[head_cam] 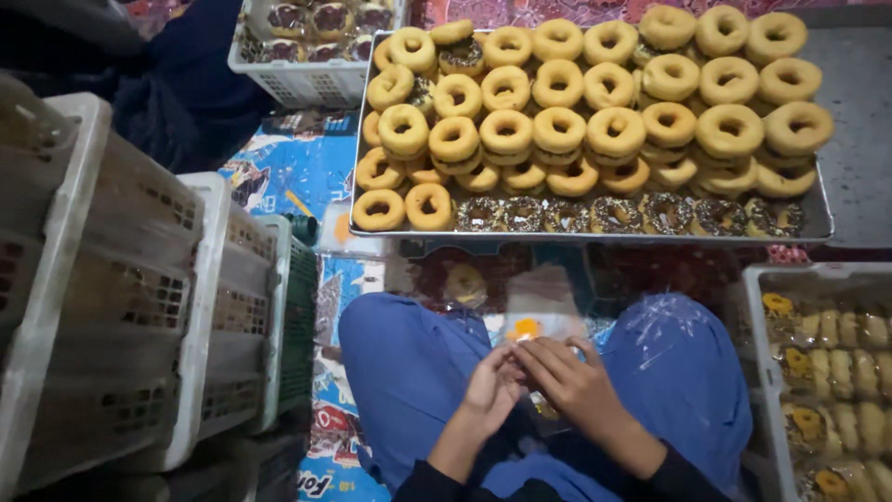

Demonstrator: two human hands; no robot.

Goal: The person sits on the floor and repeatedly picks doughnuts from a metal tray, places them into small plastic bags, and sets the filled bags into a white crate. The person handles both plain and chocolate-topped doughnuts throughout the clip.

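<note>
Hands (539, 381) together over lap, pinching clear bag (544, 307).

Light falls from above and ahead of me, brightest on the plain doughnuts (595, 102) stacked on the metal tray (818, 218), whose front rim shows a thin pale glint; nearer me it dims, so my hands (539, 381) and blue trousers (409, 363) sit in soft, muted shade, and the upper left corner goes almost black. The wide lens bows the white crates (111, 279) at the left edge; the clear plastic bag (544, 307) above my fingers is smeared with blur; fine detail is soft and slightly grainy throughout.
</note>
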